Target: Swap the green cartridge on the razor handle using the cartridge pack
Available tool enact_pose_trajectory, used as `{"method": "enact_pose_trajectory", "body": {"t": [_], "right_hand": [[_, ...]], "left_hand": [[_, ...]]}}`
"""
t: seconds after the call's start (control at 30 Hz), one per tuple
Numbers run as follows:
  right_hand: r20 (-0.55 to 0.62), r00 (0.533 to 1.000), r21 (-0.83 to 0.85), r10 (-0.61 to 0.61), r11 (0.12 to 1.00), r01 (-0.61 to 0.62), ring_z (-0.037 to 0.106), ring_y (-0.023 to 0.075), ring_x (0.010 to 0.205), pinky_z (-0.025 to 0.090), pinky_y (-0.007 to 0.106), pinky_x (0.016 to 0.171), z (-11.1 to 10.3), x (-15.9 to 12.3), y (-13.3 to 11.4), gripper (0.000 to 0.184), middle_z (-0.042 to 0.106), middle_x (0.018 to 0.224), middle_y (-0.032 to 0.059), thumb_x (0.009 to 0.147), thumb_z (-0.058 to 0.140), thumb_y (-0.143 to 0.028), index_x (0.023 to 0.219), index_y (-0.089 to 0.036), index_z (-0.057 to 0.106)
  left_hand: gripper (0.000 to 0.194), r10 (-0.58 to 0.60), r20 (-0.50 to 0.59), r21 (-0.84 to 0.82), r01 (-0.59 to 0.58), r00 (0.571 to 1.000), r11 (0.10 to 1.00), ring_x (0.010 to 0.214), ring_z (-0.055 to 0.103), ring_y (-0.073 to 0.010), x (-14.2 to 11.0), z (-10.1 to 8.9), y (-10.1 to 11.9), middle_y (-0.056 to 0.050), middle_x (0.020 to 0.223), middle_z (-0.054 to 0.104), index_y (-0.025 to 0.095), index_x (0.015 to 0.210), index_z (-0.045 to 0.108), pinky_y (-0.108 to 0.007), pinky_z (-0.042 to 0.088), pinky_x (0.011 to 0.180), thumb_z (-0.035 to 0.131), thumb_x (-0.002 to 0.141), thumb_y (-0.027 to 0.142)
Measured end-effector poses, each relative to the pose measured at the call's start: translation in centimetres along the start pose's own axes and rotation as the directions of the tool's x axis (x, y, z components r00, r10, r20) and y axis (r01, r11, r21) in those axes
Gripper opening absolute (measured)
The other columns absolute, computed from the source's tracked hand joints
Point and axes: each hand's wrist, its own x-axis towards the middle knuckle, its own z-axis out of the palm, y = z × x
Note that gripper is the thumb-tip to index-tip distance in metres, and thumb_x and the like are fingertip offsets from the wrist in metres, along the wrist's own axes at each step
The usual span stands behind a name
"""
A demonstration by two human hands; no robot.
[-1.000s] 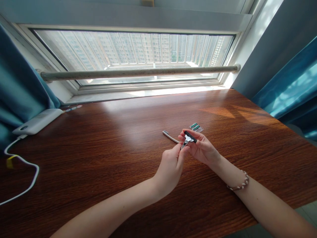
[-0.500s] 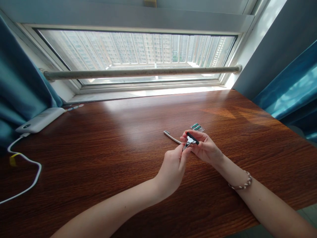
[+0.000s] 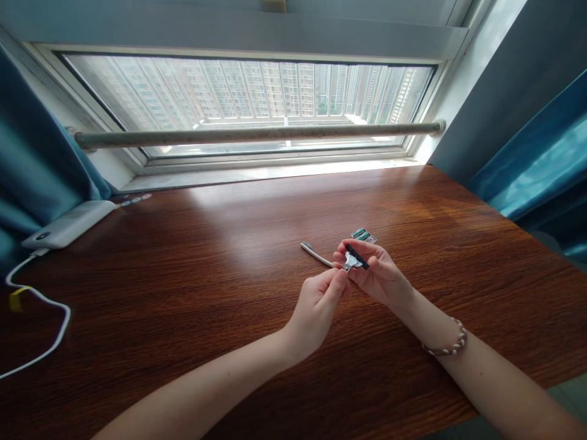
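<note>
A razor (image 3: 351, 260) with a silver neck and a black head is held up between my two hands over the table. My left hand (image 3: 320, 305) pinches its handle, most of which the fingers hide. The fingers and thumb of my right hand (image 3: 381, 269) close around the black head at its two ends. Behind the hands lies a toothbrush (image 3: 316, 253) with a pale handle, its near end hidden by my fingers. A small clear pack of razor cartridges (image 3: 364, 234) with green strips rests just beyond my right hand.
On the wooden table (image 3: 160, 293), a white power bank (image 3: 71, 225) with a white cable (image 3: 64, 333) lies at the far left. A metal rail (image 3: 261, 134) crosses the window behind. Blue curtains (image 3: 545, 146) hang at both sides.
My left thumb and fingers have shifted on the handle, nearer the neck, covering more of it. My right hand stays at the razor's head. The view has moved slightly.
</note>
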Motion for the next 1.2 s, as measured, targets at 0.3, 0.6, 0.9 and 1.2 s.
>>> {"method": "enact_pose_trajectory", "body": {"t": [0.3, 0.6, 0.9, 1.2], "right_hand": [[-0.054, 0.999, -0.098, 0.005, 0.995, -0.011, 0.061, 0.0193, 0.091, 0.046, 0.036, 0.087, 0.33, -0.09, -0.41, 0.041, 0.066, 0.098, 0.0056, 0.061, 0.074, -0.03, 0.099, -0.021, 0.064], [-0.03, 0.999, -0.173, -0.023, 0.985, 0.018, 0.063, 0.02, 0.087, 0.048, 0.034, 0.084, 0.54, -0.13, -1.01, 0.044, 0.066, 0.095, 0.0047, 0.056, 0.077, -0.023, 0.098, -0.02, 0.065], [-0.103, 0.992, -0.24, -0.076, 0.97, 0.049, 0.063, 0.0202, 0.086, 0.047, 0.035, 0.083, 0.48, -0.12, -0.86, 0.041, 0.067, 0.093, 0.005, 0.056, 0.076, -0.022, 0.096, -0.02, 0.065], [-0.13, 0.986, -0.241, -0.102, 0.968, 0.069, 0.063, 0.0204, 0.087, 0.047, 0.034, 0.083, 0.65, 0.0, -0.58, 0.037, 0.068, 0.09, 0.0047, 0.059, 0.073, -0.023, 0.096, -0.02, 0.066]], "left_hand": [[0.041, 0.039, -0.002, 0.018, -0.039, 0.999, 0.999, 0.052, 0.029, -0.0081, 0.03, -0.04, -0.16, 0.003, 0.056, 0.034, 0.015, 0.059, 0.042, -0.022, 0.024, 0.047, 0.036, 0.084, 0.048], [0.042, 0.008, 0.01, -0.086, -0.008, 1.0, 0.996, 0.046, 0.024, -0.0062, -0.17, -0.02, 0.19, 0.005, 0.05, 0.03, 0.015, 0.057, 0.042, -0.022, 0.019, 0.044, 0.041, 0.082, 0.048], [0.044, -0.162, 0.057, -0.299, 0.172, 0.985, 0.939, 0.039, 0.021, -0.0032, 0.16, 0.11, 0.58, 0.007, 0.043, 0.028, 0.014, 0.055, 0.042, -0.02, 0.013, 0.039, 0.047, 0.079, 0.05], [0.044, -0.129, 0.056, -0.283, 0.14, 0.99, 0.949, 0.04, 0.023, -0.004, 0.43, 0.07, 0.44, 0.007, 0.044, 0.029, 0.014, 0.056, 0.043, -0.02, 0.016, 0.039, 0.045, 0.078, 0.052]]}}
